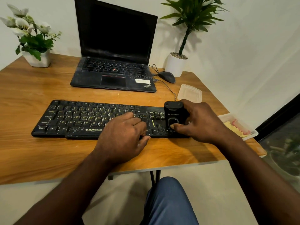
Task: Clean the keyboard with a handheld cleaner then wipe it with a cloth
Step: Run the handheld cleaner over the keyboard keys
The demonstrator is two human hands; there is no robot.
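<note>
Wooden tabletop (32,111) set against a pale wall, seen from the head camera of a seated person. A black keyboard (73,117), its keys smudged with yellowish marks, lies across the near half. The left hand (123,135) rests flat on its middle keys, fingers (134,117) loosely extended and holding nothing, thumb at the front edge. The right hand (201,122) grips a black handheld cleaner (173,114) standing on the keyboard's right end; the thumb presses its near face, while the other fingers wrap behind it out of sight. The cleaner and hand hide the keys beneath them. Behind sits an open laptop (113,46) with a dark screen, a mouse (167,76) beside it, and a potted plant at each back corner. A clear plastic lid (190,93) lies near the right hand. A plastic tub (253,132) at the right edge holds something yellow and pink, partly covered by the wrist and too blurred to identify.
</note>
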